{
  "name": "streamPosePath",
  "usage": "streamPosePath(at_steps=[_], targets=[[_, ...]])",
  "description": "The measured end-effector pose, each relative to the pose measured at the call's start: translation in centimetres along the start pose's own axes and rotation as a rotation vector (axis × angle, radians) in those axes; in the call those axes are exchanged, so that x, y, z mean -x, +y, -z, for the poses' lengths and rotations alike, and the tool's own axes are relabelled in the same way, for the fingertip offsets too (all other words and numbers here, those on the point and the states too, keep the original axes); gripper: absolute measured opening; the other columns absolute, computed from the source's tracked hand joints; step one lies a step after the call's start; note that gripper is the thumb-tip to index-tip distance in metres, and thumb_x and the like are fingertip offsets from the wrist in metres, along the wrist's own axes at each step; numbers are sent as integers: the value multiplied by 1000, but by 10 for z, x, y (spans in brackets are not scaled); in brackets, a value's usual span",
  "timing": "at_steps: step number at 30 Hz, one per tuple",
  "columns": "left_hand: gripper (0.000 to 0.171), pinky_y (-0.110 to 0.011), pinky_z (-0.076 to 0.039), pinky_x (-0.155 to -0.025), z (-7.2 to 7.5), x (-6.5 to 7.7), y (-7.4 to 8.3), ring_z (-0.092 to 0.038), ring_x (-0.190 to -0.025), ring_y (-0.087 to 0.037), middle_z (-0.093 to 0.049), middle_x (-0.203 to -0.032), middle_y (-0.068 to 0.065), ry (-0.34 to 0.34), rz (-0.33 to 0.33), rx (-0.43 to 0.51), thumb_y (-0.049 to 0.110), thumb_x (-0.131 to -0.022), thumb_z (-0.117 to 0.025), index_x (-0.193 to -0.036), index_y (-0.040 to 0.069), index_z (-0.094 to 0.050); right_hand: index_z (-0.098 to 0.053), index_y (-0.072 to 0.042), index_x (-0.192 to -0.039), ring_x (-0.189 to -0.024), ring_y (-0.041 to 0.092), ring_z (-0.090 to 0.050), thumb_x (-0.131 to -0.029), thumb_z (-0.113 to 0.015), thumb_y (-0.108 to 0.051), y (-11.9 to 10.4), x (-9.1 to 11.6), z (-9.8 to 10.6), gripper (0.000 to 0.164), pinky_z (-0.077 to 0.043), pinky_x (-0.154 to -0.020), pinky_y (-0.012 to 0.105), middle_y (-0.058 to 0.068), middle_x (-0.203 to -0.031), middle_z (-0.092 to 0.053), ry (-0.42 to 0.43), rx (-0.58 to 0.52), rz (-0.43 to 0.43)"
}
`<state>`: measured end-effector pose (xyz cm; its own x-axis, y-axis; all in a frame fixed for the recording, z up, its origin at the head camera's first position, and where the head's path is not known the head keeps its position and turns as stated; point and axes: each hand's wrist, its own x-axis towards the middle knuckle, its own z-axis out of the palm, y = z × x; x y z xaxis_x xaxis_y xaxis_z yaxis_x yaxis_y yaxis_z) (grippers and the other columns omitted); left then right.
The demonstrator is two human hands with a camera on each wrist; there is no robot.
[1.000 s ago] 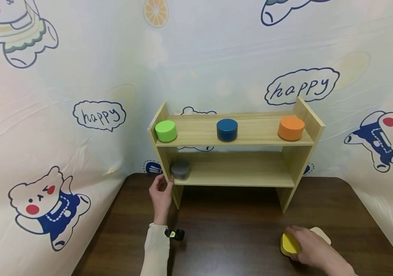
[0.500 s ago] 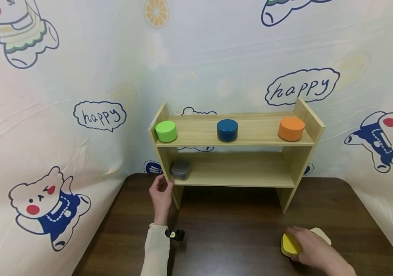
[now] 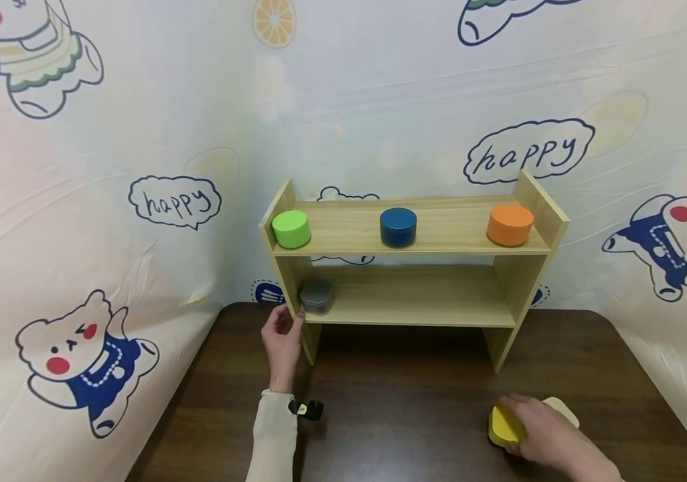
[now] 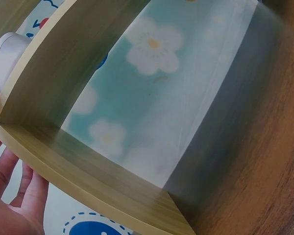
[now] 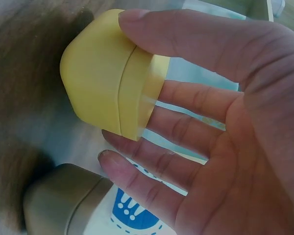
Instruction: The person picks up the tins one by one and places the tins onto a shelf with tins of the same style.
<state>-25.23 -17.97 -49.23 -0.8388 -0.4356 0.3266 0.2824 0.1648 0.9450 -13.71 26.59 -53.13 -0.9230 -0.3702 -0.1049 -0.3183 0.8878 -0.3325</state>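
My left hand [image 3: 282, 345] holds the left side panel of a two-tier wooden shelf [image 3: 416, 294]. Its thumb lies at the front edge and the other fingers are outside, as the left wrist view shows. Just inside that panel, a grey lidded box [image 3: 316, 296] stands on the lower tier. At the right front of the table, my right hand [image 3: 542, 428] grips a yellow lidded box [image 3: 505, 427] with rounded corners. In the right wrist view the thumb presses one side of the yellow box [image 5: 95, 73], with fingers at the opposite side. A cream box [image 3: 562, 410] is partly hidden behind this hand.
On the upper tier stand a green round box [image 3: 292, 229] at the left, a dark blue one [image 3: 398, 227] in the middle and an orange one [image 3: 510, 225] at the right. The shelf stands on a dark wooden table [image 3: 404, 395], before a printed cloth backdrop [image 3: 379, 100].
The yellow box and my right hand's fingertips have shifted very slightly to the left. My left hand stays on the shelf panel.
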Motion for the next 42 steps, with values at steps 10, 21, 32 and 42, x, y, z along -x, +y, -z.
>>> streamPosePath(at_steps=[10,21,32,42], targets=[[25,-26,-52,-82,-2,-11,-32,-64,-94,-10,-72,-108,-17,11,28,-4,1,-93,-71,-118,-4,-71,-69,-6,-118,-89,16,-65,-68,-94,-25,-2,0,3,59,-52,-72,35,6,-114,-73,29,14,44],[21,-25,-52,-82,-1,-11,-36,-64,-93,-10,-73,-101,-4,24,4,26,5,-92,-75,-113,4,-74,-69,-4,-120,-91,19,-67,-67,-94,-26,-5,1,4,62,-54,-73,38,8,-116,-73,44,12,45],[21,-26,-52,-82,-2,-11,-37,-65,-93,-12,-73,-103,-12,33,-1,31,4,-92,-74,-113,2,-74,-69,-3,-122,-98,28,-70,-68,-94,-27,-9,1,10,64,-57,-78,45,14,-120,-73,46,14,61],[21,-26,-52,-81,-2,-11,-36,-65,-92,-10,-72,-99,1,29,2,26,3,-92,-74,-113,3,-74,-68,-5,-121,-88,14,-65,-69,-93,-26,-11,0,14,61,-51,-70,34,5,-115,-74,58,18,86]])
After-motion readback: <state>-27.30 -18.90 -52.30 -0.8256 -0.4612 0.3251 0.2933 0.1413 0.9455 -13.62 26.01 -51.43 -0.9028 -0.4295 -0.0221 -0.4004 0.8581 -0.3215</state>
